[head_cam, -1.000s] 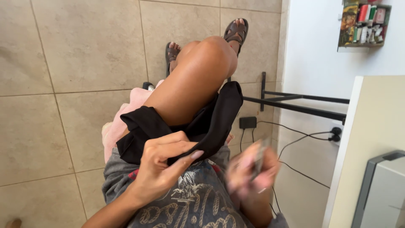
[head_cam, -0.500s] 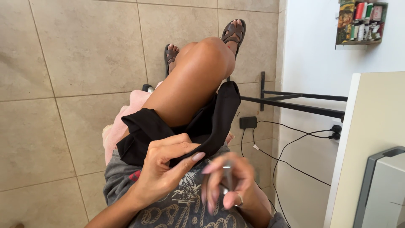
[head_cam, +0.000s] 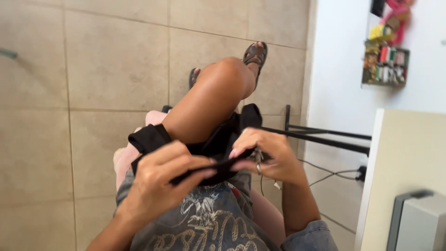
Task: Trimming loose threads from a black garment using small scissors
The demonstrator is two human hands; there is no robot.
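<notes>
Two hands of mine meet on one black garment (head_cam: 223, 139), draped over my raised knee, far of my lap. It looks light, limp and floppy, so the folded near edge is the place to grip. My left hand (head_cam: 160, 183) pinches that edge between thumb and fingers. My right hand (head_cam: 267, 155) pinches it on the right, something small and metallic under its fingers.

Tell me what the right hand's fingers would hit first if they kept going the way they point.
Probably the left hand's fingers: the right hand points leftward along the black fabric both pinch, and those fingers lie next along that edge.
</notes>
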